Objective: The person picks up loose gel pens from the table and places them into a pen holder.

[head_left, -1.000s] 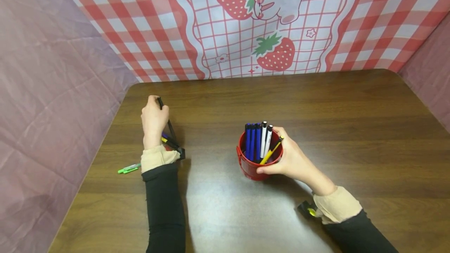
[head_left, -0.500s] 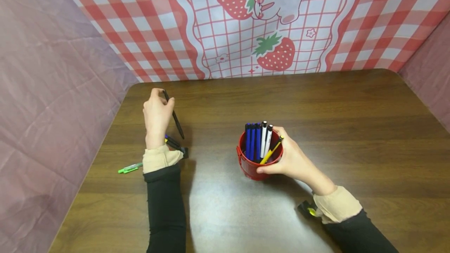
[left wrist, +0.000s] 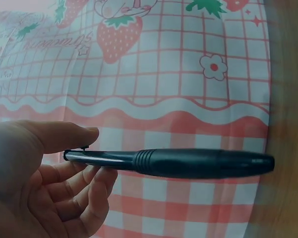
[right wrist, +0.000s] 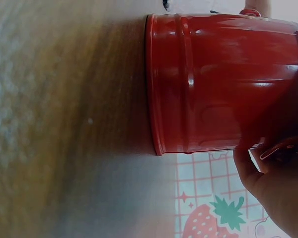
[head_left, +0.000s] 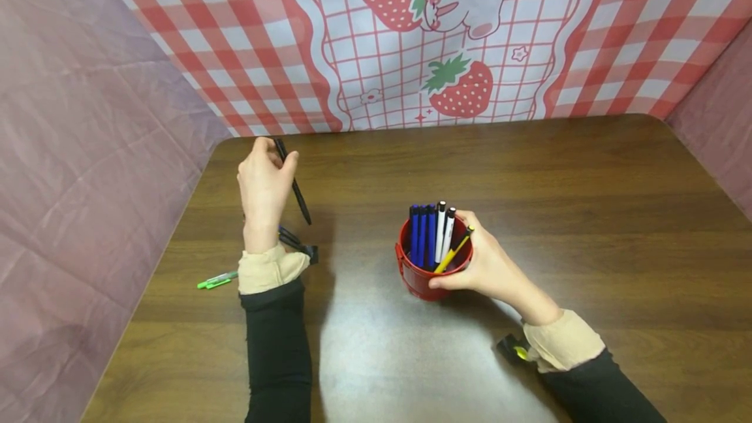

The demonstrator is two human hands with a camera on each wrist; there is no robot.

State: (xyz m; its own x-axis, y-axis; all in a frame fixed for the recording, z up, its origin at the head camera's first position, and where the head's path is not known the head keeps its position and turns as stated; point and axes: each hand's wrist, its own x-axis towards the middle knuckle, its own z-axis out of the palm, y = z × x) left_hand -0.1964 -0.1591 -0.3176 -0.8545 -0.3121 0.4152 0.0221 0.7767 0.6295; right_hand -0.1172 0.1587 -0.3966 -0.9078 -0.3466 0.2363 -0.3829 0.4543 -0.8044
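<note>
My left hand (head_left: pixel 263 185) pinches a black pen (head_left: pixel 301 200) near one end, over the far left of the table. In the left wrist view the thumb lies on one side of the pen (left wrist: pixel 203 162) and curled fingers on the other, its thick end pointing away from the palm. My right hand (head_left: pixel 498 273) grips a small red bucket (head_left: pixel 424 287) by its side, thumb across the front near the rim. Several blue pens (head_left: pixel 422 237), white pens (head_left: pixel 444 237) and a leaning yellow pen (head_left: pixel 454 254) stand in the bucket. The right wrist view shows the red bucket wall (right wrist: pixel 223 74) upright on the table.
Light green pens (head_left: pixel 217 281) lie on the wooden table (head_left: pixel 376 358), left of the left cuff. Dark slim things (head_left: pixel 289 237) show partly behind that cuff. A strawberry-print checked cloth (head_left: pixel 376 51) hangs along the table's back edge, a pinkish cloth (head_left: pixel 88 168) at the left.
My left hand has risen and shifted toward the back and slightly right, bringing the black pen away from the things by the cuff. The right hand and bucket have stayed put.
</note>
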